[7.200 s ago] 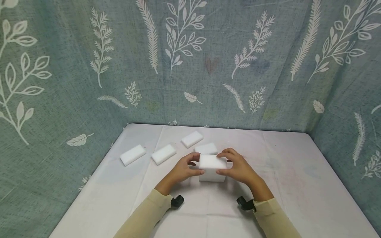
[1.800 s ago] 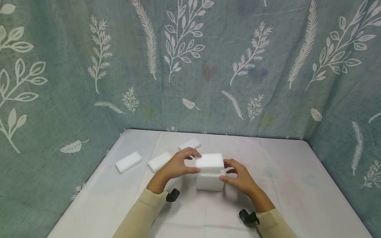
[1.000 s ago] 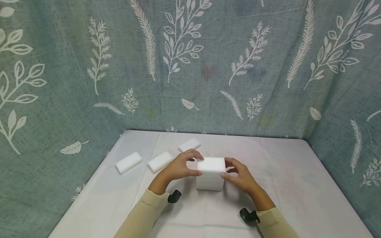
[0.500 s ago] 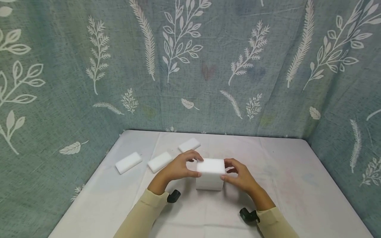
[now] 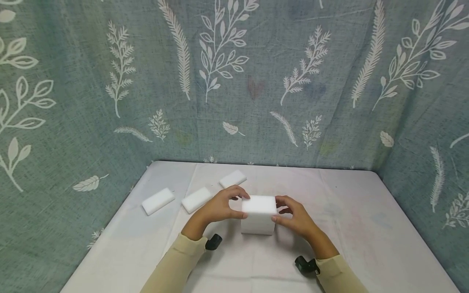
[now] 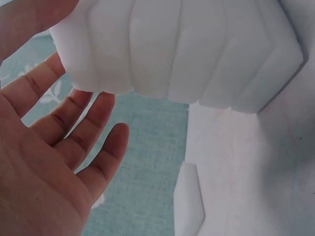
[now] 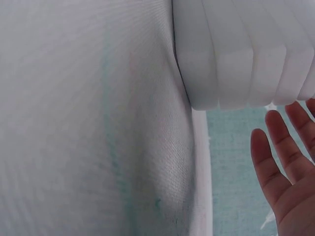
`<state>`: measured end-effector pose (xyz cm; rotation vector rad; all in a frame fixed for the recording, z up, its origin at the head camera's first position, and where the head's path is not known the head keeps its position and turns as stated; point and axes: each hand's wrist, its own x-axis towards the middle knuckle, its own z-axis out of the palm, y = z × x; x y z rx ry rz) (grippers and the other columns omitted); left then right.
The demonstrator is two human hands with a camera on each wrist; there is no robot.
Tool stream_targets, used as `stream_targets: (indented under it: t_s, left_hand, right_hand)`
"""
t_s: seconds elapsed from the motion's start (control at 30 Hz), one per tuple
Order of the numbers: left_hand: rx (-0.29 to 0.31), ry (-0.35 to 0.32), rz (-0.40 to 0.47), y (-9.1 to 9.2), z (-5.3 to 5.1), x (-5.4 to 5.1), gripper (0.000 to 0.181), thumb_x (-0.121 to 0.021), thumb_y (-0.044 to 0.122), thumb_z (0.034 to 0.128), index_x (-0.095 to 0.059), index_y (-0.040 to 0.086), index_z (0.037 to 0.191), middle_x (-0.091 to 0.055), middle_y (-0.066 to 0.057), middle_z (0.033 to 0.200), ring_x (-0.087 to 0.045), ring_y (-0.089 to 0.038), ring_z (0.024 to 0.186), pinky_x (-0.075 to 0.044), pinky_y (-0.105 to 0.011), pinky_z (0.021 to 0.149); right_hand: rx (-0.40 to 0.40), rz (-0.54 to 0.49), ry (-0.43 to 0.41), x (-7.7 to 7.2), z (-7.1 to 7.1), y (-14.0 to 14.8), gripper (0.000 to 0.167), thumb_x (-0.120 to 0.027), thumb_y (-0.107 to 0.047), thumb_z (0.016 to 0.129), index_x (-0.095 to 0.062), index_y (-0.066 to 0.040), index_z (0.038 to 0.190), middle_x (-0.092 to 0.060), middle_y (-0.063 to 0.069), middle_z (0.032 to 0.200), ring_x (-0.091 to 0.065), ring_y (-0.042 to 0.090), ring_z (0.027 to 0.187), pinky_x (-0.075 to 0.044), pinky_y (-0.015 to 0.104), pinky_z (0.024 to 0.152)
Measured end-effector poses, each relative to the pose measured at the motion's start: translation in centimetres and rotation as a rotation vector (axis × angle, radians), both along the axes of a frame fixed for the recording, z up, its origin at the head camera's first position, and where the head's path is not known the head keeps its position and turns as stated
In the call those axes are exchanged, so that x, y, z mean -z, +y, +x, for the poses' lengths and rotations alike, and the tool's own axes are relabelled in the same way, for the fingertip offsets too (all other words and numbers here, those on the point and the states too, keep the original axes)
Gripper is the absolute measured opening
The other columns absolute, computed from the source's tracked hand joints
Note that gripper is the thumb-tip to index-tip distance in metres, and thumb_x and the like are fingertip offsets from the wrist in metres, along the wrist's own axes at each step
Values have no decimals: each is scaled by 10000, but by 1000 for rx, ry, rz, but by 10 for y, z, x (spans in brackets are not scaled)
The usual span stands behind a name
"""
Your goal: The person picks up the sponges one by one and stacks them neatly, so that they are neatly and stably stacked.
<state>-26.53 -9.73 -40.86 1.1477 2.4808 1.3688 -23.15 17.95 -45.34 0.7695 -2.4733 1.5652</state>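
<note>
A stack of white blocks [image 5: 258, 221] is held between the left hand [image 5: 221, 205] and the right hand [image 5: 294, 215]. The stack is formed of several flat, matt slabs, foam-like in look, with softened edges and corners; thin seams are shown between the layers in both wrist views, and the sides are lined up nearly flush.

On the left, the stack is clasped near its top: the thumb is placed at the front edge and the index finger is laid on the rear corner. On the right, the thumb is set against the front edge, slightly lower, and the fingers are bent round towards the rear. The lower fingers of both hands are spread beside the far face; whether each is in contact cannot be told.

The stack is stood upright midway between the two hands, its base set below the grip on a white, faintly stained and creased cloth [image 5: 366, 244]. Three loose slabs of the same smooth, oblong shape are laid flat beyond the left hand: a near block [image 5: 196, 199] just beside it, a far block [image 5: 233, 179] behind it, and an outer block [image 5: 158, 201] well apart to its left.
</note>
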Motion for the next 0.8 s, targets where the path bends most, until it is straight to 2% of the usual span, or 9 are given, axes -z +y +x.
stream_targets:
  t_s: [0.37, 0.47, 0.57, 0.63, 0.73, 0.8]
  left_hand:
    - [16, 15, 35, -3, 0, 1, 440, -845, 90, 747, -635, 4, 1125, -601, -140, 1166, -547, -334, 1108, -430, -561, 948]
    - [-2, 30, 67, -7, -6, 7, 386, -811, 111, 798, -641, 15, 1132, -610, -130, 1173, -556, -307, 1111, -442, -533, 950]
    - [-67, 30, 104, -12, -17, 17, 301, -748, 167, 873, -654, 61, 1139, -629, -89, 1156, -579, -254, 1089, -462, -463, 953]
    - [-132, 3, 119, -17, -26, 24, 284, -714, 232, 907, -662, 90, 1147, -642, -52, 1132, -594, -220, 1064, -477, -415, 943]
    - [-257, -60, 101, -23, -40, 32, 328, -704, 322, 909, -670, 112, 1159, -652, -15, 1112, -611, -186, 1035, -498, -382, 909]
    - [-331, -86, 66, -26, -51, 39, 356, -711, 342, 900, -671, 107, 1164, -657, -35, 1119, -612, -177, 1027, -504, -377, 892]
  right_hand:
    - [-12, 3, 10, 0, 0, 1, 551, -780, -78, 816, -540, 44, 1296, -607, 169, 1169, -573, 386, 1064, -491, 582, 852]
    - [-11, -1, 11, -1, 1, 0, 584, -785, -79, 811, -521, 52, 1315, -599, 185, 1180, -565, 423, 1069, -481, 602, 851]
    - [3, -15, 0, -3, 1, -1, 588, -795, -77, 803, -518, 50, 1306, -589, 195, 1196, -554, 457, 1080, -471, 612, 864]
    - [16, -27, -13, -4, 2, -1, 579, -802, -76, 797, -523, 40, 1290, -587, 194, 1202, -550, 464, 1089, -468, 608, 875]
    - [32, -38, -30, -5, 4, -2, 566, -811, -73, 788, -529, 19, 1270, -591, 189, 1192, -547, 468, 1092, -469, 597, 887]
    - [32, -42, -35, -5, 4, -2, 567, -811, -71, 786, -528, 12, 1270, -594, 185, 1188, -546, 466, 1093, -470, 592, 889]
